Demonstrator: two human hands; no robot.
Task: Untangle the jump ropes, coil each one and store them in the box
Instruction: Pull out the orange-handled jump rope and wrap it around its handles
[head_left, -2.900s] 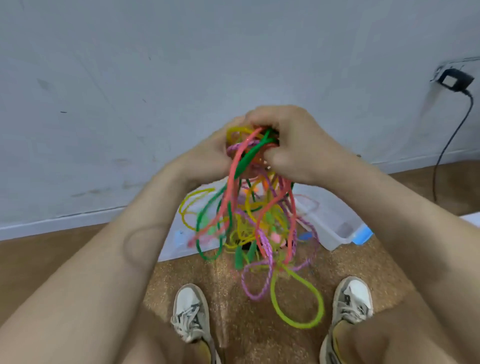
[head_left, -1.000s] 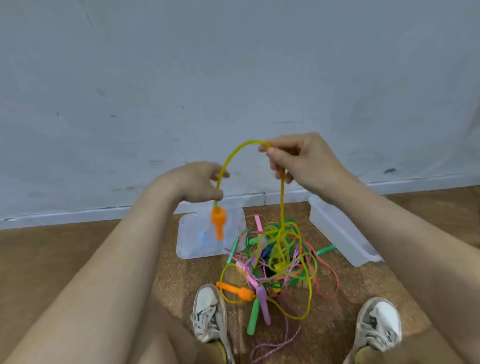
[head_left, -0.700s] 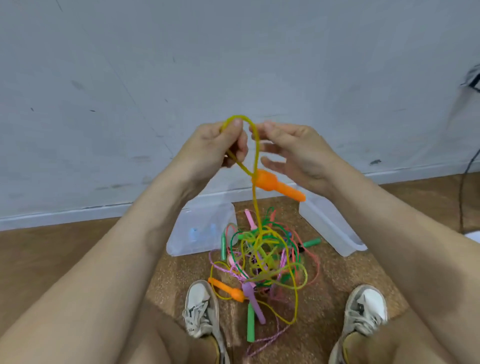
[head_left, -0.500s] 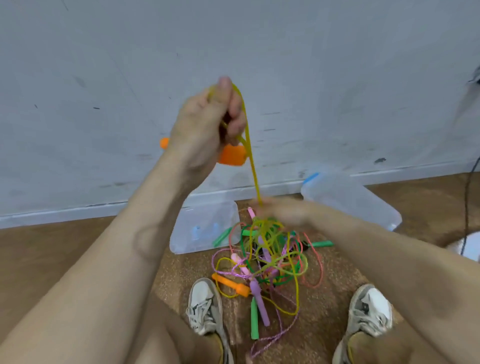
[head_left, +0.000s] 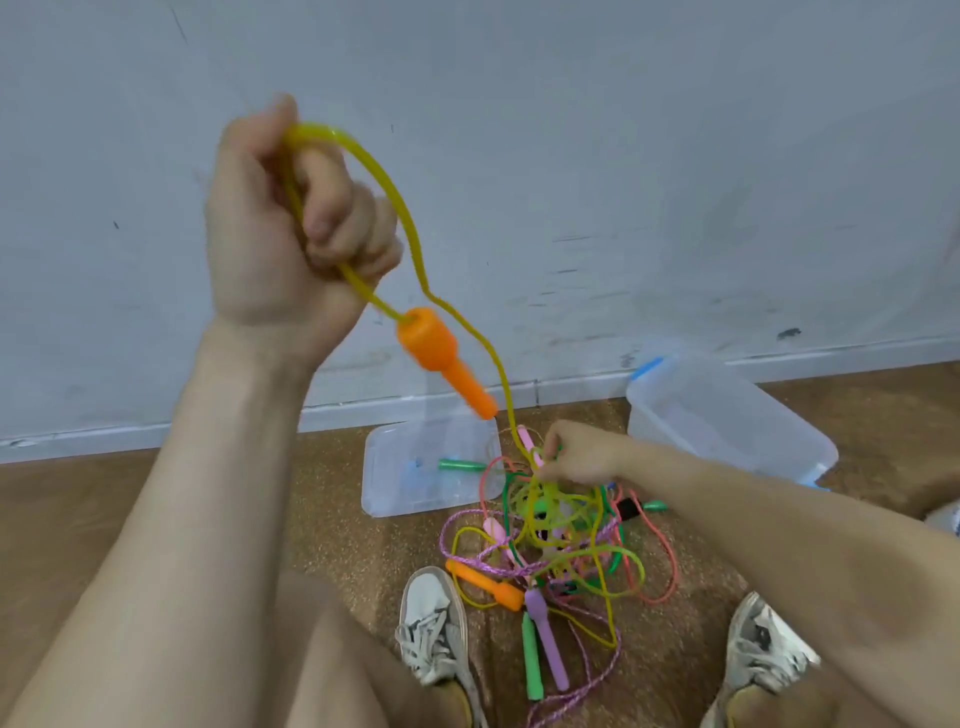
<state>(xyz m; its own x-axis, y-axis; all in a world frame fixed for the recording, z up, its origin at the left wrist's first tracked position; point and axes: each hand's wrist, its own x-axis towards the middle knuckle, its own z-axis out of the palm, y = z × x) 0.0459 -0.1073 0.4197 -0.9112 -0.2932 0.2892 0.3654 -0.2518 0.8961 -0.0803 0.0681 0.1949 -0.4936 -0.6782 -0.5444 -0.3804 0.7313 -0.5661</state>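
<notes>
My left hand (head_left: 280, 228) is raised high and closed on the yellow rope (head_left: 395, 208), whose orange handle (head_left: 441, 358) dangles just below the fist. The yellow cord runs down to a tangle of jump ropes (head_left: 556, 540) on the floor between my feet. My right hand (head_left: 576, 457) is low, pinching the yellow cord at the top of the tangle. The rope's second orange handle (head_left: 483, 584) lies in the pile beside purple and green handles. The clear box (head_left: 727, 415) stands to the right, by the wall.
A clear lid (head_left: 395, 473) lies flat on the cork floor behind the tangle, with a green handle (head_left: 460, 464) resting on it. My two shoes (head_left: 434, 623) flank the pile. A white wall and baseboard close off the far side.
Both hands dropped the whole bundle and picked out the yellow rope. My left hand rose with its handle end; my right hand went down to the tangle.
</notes>
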